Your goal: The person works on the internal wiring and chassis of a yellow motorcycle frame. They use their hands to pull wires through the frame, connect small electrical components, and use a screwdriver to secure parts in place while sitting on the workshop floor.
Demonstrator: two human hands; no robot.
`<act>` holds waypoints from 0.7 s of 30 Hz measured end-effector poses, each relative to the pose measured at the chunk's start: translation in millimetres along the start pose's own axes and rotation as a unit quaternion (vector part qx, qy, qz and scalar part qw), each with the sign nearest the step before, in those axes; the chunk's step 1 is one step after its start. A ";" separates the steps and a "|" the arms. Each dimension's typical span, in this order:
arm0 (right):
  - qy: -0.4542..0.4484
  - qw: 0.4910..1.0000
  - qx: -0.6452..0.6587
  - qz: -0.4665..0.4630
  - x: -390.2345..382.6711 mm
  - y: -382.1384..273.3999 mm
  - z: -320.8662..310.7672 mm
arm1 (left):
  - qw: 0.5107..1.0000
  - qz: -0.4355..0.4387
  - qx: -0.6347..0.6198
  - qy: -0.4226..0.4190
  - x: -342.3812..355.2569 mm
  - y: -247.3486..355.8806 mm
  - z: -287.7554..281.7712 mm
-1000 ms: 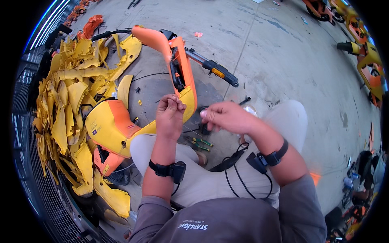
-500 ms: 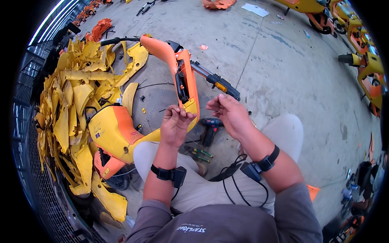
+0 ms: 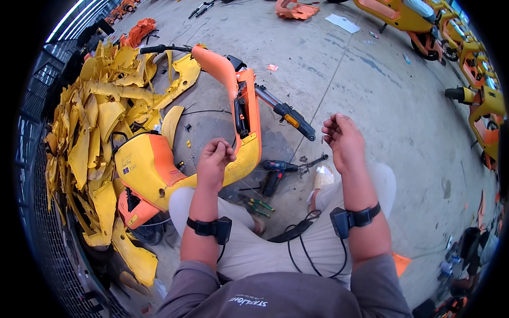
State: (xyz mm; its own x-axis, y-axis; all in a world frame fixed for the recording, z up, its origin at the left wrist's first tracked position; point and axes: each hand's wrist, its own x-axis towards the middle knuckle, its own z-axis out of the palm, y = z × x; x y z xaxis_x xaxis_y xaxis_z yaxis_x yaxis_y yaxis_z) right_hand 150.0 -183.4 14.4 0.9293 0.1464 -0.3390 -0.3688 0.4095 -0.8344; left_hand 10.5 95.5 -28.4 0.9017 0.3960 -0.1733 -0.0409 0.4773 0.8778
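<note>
My left hand is raised in front of the scooter's yellow lower frame, with its thumb and fingers pressed together. Whatever is in that pinch, if anything, is hidden. Above my right knee, my right hand is lifted with loosely bent fingers apart, and nothing shows in it. The partly stripped orange and yellow scooter body lies on its side before me. Its grey fork leg ends just left of my right hand. Between my feet lie a black cordless drill and green-handled pliers.
A big heap of broken yellow panels rises at the left. Black cables hang over my lap. Near my right foot lies a dark wrench-like tool. Several yellow scooters stand in a row along the right.
My hands have moved apart: the right one went right, away from the scooter frame, and the left one shifted slightly left. The view has turned slightly, showing my right foot and the wrench-like tool.
</note>
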 end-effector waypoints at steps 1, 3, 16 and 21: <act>-0.003 1.000 -0.003 -0.001 0.2 -2.3 -1.1 | 1.000 -0.010 0.017 0.013 -1.2 2.7 -2.6; -0.007 0.999 -0.031 -0.014 0.1 -3.9 -4.2 | 1.000 -0.006 0.016 0.013 -2.6 6.1 -12.3; -0.077 0.995 -0.064 -0.019 -6.7 14.2 21.2 | 1.000 -0.019 0.010 0.000 -19.3 19.6 -34.9; -0.105 0.988 -0.111 -0.026 -10.6 18.7 28.6 | 0.999 -0.005 0.033 -0.029 -16.5 18.3 -26.6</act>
State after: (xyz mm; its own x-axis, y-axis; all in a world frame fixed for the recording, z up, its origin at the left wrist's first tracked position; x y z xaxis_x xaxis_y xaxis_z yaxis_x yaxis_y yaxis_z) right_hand 133.7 -151.6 14.8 0.9216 0.3230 -0.2153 -0.2937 0.2174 -0.9309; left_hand -16.6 118.6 -21.4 0.9255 0.3447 -0.1570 -0.0054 0.4265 0.9045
